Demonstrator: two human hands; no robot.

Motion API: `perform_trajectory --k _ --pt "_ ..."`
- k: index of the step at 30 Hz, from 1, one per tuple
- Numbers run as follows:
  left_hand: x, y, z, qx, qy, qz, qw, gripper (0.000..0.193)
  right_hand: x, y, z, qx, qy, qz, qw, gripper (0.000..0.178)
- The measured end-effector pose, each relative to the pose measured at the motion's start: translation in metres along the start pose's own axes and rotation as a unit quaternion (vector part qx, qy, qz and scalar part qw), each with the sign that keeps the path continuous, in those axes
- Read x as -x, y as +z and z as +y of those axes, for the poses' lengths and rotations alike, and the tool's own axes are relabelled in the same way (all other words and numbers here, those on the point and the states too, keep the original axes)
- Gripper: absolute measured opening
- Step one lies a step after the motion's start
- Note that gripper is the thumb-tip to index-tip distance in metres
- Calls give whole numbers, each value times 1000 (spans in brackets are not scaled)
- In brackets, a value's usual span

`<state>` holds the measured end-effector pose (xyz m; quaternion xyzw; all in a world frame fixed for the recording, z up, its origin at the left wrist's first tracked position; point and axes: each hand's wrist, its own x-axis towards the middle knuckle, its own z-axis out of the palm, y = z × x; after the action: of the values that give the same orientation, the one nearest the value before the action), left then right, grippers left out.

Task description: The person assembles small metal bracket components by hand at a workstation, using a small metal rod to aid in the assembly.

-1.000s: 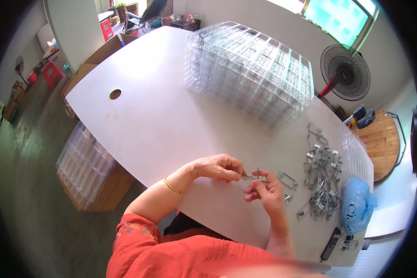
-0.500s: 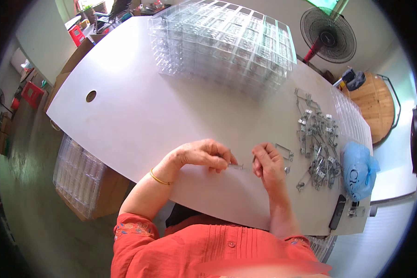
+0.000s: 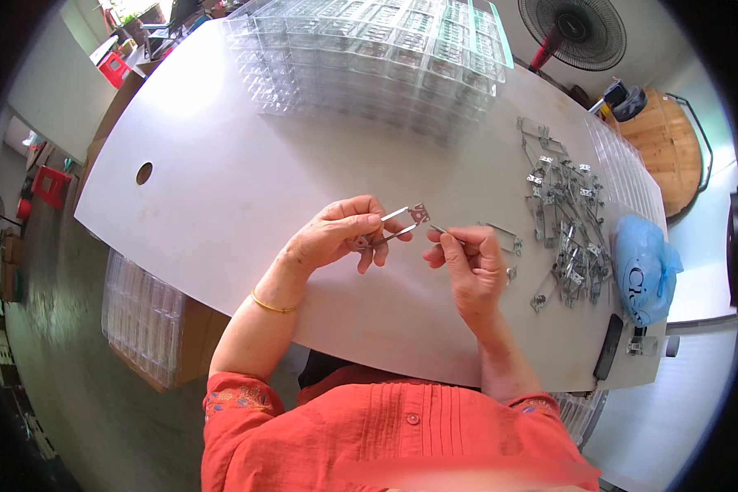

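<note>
My left hand (image 3: 336,234) is closed around one end of a small metal bracket (image 3: 419,215), a narrow frame with a flat, holed plate at its far end. It is raised above the white table. Close beside that plate, my right hand (image 3: 474,269) pinches a thin pointed metal piece (image 3: 438,230); most of it is hidden by the fingers, so its kind cannot be told. The tip points at the bracket, with a small gap visible between them. Just right of my right hand lies another bracket (image 3: 507,239). Further right spreads a tangled heap of similar metal brackets (image 3: 567,213).
Stacked clear plastic trays (image 3: 369,61) stand at the table's far side. A blue plastic bag (image 3: 644,271) and a black elongated object (image 3: 608,348) lie at the right edge. The white table (image 3: 221,205) has a round hole (image 3: 144,173). A fan (image 3: 572,31) stands beyond.
Both hands have risen away from my body. The bracket in my left hand has tilted up into plain view, and the thin piece in my right hand now shows. The whole view has shifted slightly.
</note>
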<state>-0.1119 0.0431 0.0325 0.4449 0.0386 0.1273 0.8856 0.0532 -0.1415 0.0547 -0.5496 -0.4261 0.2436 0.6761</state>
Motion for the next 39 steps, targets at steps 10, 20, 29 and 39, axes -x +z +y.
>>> perform_trajectory --k 10,20,29,39 --pt "2 1 0 -44 -12 -30 999 26 1 -1 9 139 -118 -1 983 11" --pt "1 1 0 -22 -1 -19 1000 21 -1 1 9 194 -183 4 964 11" --pt "2 -3 -5 -75 32 -62 995 17 2 -1 7 305 -146 5 941 9" --pt "3 1 4 -208 -54 -44 976 21 -6 -10 -12 -13 244 -114 963 29"
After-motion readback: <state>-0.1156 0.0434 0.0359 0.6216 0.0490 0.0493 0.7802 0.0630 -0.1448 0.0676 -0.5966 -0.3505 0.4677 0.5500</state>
